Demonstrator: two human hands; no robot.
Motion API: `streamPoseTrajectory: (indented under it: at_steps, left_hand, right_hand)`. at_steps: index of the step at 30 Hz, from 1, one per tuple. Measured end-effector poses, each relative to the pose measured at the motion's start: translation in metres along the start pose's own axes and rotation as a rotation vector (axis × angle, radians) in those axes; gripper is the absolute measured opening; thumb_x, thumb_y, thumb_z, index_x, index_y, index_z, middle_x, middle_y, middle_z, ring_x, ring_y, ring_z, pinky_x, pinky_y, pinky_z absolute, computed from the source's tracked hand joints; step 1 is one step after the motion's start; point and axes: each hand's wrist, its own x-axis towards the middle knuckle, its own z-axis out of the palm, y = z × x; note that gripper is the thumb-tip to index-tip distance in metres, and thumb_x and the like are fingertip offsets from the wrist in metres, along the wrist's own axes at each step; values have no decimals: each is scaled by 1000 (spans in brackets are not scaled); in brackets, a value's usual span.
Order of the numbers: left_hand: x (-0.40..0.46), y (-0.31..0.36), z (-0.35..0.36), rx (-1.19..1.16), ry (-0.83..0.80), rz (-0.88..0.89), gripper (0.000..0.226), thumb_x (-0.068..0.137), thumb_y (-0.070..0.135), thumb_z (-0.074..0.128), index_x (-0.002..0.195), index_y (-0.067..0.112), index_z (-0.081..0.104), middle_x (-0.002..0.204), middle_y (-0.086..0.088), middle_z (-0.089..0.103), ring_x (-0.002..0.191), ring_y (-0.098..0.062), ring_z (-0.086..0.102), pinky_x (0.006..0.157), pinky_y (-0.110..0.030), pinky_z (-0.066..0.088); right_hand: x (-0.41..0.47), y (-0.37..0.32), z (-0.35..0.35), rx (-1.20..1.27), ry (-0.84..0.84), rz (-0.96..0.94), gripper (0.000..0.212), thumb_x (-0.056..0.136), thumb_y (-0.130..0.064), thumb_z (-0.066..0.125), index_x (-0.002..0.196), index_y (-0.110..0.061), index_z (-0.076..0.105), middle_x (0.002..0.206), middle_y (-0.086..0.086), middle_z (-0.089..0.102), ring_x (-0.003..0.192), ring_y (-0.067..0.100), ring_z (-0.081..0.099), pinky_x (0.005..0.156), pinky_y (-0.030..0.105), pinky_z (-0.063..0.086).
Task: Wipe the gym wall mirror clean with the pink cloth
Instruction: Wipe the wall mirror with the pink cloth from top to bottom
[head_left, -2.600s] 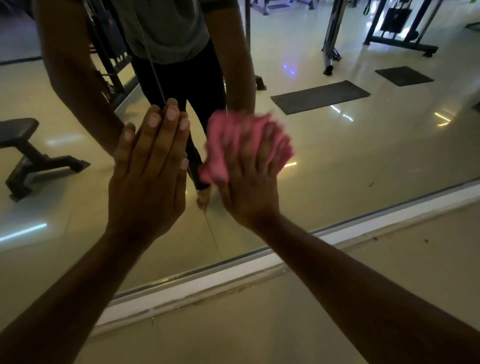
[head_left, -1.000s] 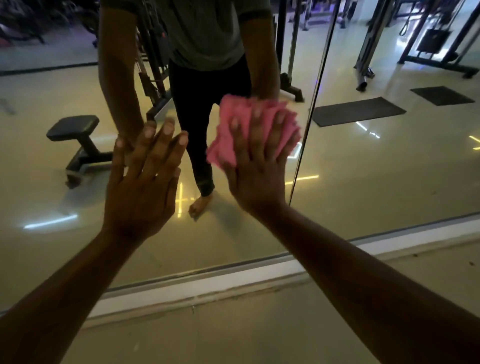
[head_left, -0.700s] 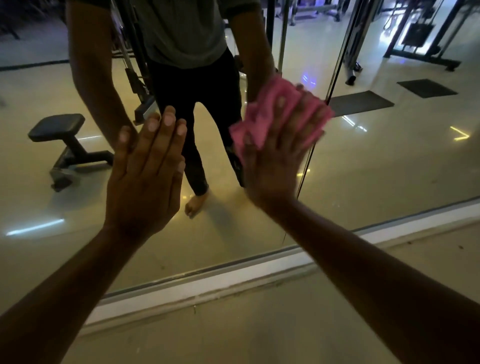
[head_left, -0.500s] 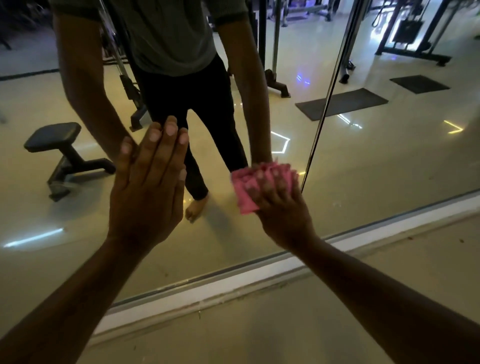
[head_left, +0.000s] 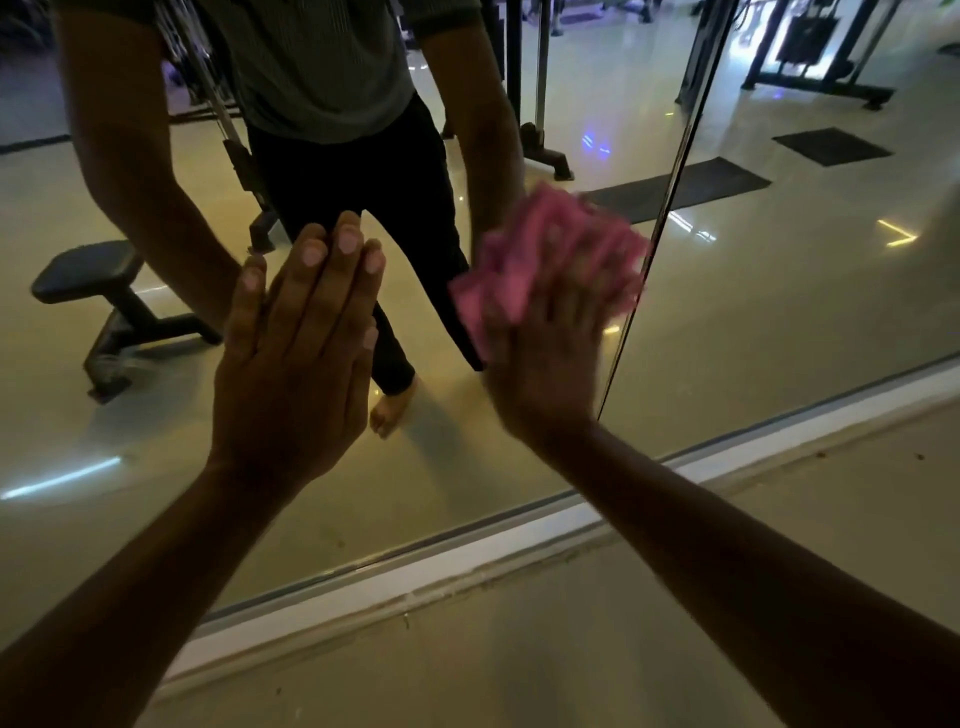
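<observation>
The gym wall mirror (head_left: 779, 312) fills most of the view, running down to a pale strip (head_left: 467, 561) along its base where it meets the floor (head_left: 519, 665). A thin vertical seam (head_left: 654, 244) splits the glass into panels, just right of the wiping hand. In the glass we see the person's own reflection (head_left: 332, 93), grey shirt and dark trousers, one bare foot on the shiny floor. Also reflected: a black bench (head_left: 98, 296) off to the left, dark floor mats (head_left: 691, 187) to the right, and machine frames up in the far corner.

Now the hands. The left hand (head_left: 296, 364) is planted flat on the glass, fingers (head_left: 337, 270) straight and close together, pointing up, holding nothing, only pressing the mirror. The right hand (head_left: 550, 364) sits beside it, to the right, palm pressing the pink cloth (head_left: 535, 249) against the mirror. That hand is blurred, so the exact finger lie is hard to read, but they look spread over the bunched cloth, pushing it flat rather than pinching it. The cloth bulges out above and left of the fingers, its right edge just short of the seam.
</observation>
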Motion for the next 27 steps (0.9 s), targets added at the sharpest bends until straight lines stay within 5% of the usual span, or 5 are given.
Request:
streamPoseTrajectory:
  at_steps: [5,11,16,23,27]
  left_hand:
    - [0,-10,-4,49,15,58,67,116,27,48,173,8,18,181,-15,13,167,-31,13,133,-56,19]
    - [-5,-25,-8,-6,4,114,66,115,26,46,172,8,18,181,-14,13,167,-32,14,135,-51,12]
    - [-9,-31,-15,11,17,68,68,115,30,48,172,7,20,179,-17,18,166,-34,19,133,-55,21]
    - [-26,-77,-37,22,59,-54,66,115,28,50,170,3,24,178,-20,21,167,-34,17,134,-57,19]
    - [-35,-87,-45,2,31,-69,66,115,28,49,171,5,23,179,-17,19,167,-32,16,134,-57,18]
  right_hand:
    - [-58,36,14,-86,-157,-471,83,107,-40,73,170,-23,22,176,15,23,169,41,9,133,70,12]
    - [-3,0,-3,27,23,-16,80,112,-45,50,169,-2,15,175,32,6,161,64,8,129,78,9]
    - [-66,16,17,-52,-208,-518,75,108,-41,68,169,-24,28,179,13,19,167,42,11,133,69,12]
    - [41,-55,-10,58,122,10,79,113,-44,46,167,-3,4,173,39,10,161,63,3,129,79,5]
    - [-7,-98,20,41,-95,-462,73,111,-52,58,169,-21,26,178,20,20,167,48,4,132,71,-1]
